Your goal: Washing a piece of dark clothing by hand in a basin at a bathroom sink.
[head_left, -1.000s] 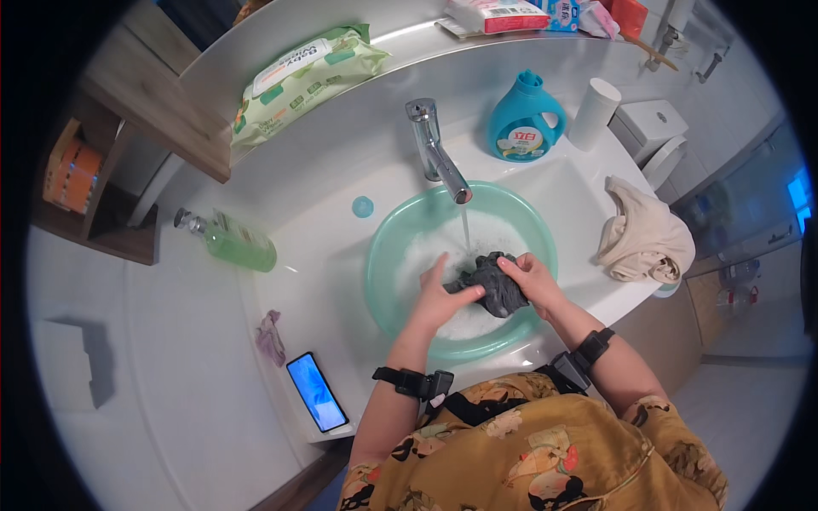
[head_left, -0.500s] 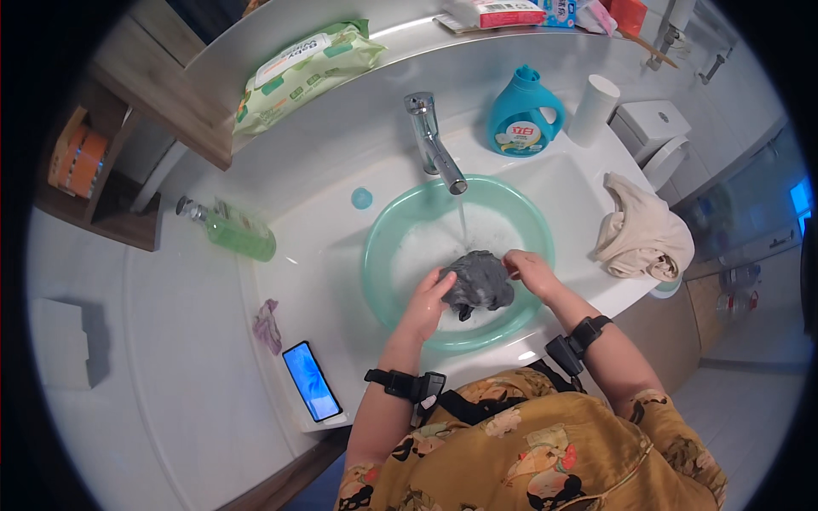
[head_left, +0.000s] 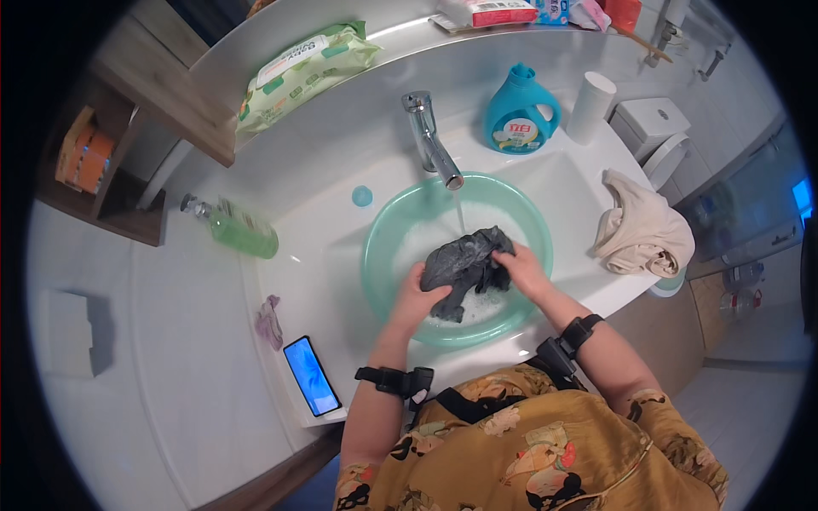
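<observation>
A wet dark grey cloth garment (head_left: 463,266) hangs between my two hands over a green plastic basin (head_left: 376,271). My left hand (head_left: 416,298) grips its left side, thumb across the front. At the upper right of the cloth, my right hand (head_left: 522,268) pinches the edge. White suds (head_left: 417,237) float on the water in the basin. From the chrome faucet (head_left: 434,145) a thin stream runs down just behind the cloth. The garment's exact kind cannot be made out.
The basin stands in a white sink (head_left: 575,183). Behind are a blue detergent bottle (head_left: 517,115) and a white cylinder (head_left: 592,106). Beige cloth (head_left: 643,228) lies on the right edge. Leftward are a phone (head_left: 312,376), a small purple cloth (head_left: 269,323) and a green pump bottle (head_left: 243,233).
The grey garment has gone from a bunched lump to a wider, partly spread shape with a hanging end. My left hand has shifted slightly left, my right slightly inward.
</observation>
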`<state>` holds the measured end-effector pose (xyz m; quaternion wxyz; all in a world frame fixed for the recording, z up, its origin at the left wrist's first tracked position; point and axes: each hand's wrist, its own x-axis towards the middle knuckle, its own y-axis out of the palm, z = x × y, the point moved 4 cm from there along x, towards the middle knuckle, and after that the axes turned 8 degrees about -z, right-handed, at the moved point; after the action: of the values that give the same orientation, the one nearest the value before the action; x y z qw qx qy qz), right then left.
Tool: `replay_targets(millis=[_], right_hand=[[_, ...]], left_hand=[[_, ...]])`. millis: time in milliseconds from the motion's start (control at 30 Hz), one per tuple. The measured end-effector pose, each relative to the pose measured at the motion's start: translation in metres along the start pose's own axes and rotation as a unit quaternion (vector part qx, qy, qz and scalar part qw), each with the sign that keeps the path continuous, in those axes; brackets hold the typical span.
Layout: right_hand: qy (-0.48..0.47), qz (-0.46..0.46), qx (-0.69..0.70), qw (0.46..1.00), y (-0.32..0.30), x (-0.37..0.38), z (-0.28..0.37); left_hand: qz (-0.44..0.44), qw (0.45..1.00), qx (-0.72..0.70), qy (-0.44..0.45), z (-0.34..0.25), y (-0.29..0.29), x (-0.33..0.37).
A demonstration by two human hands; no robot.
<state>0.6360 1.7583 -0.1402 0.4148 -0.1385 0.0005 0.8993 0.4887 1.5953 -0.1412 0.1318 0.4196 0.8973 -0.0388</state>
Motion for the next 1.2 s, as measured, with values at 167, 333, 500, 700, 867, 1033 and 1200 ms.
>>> replay_targets(millis=[167,333,500,700,867,1033,1200], right_hand=[[-0.018,-0.015,-0.009,1.000,-0.033,0.023,0.006],[-0.113,-0.003,-0.396,0.911,-0.033,0.036,0.018],[-0.061,0.101,-0.527,0.841,0.011,0.040,0.009],[0.010,0.308,-0.627,0.716,0.070,0.019,-0.031],[-0.043,0.216,-0.703,0.676,0.032,0.044,-0.043],[-0.123,0.154,-0.292,0.936,0.044,0.034,0.004],[0.001,0.198,0.094,0.976,0.037,-0.005,0.074]], left_hand=[[-0.068,0.960,0.264,0.068,-0.033,-0.030,-0.002],[-0.109,0.873,0.463,0.111,-0.029,-0.037,0.000],[-0.038,0.831,0.555,-0.014,0.011,-0.013,0.003],[0.119,0.838,0.524,-0.096,0.056,-0.001,0.022],[-0.054,0.909,0.403,-0.094,0.035,-0.008,0.021],[-0.159,0.941,0.033,-0.297,0.032,0.002,0.010],[-0.063,0.903,-0.289,-0.313,0.011,0.026,0.005]])
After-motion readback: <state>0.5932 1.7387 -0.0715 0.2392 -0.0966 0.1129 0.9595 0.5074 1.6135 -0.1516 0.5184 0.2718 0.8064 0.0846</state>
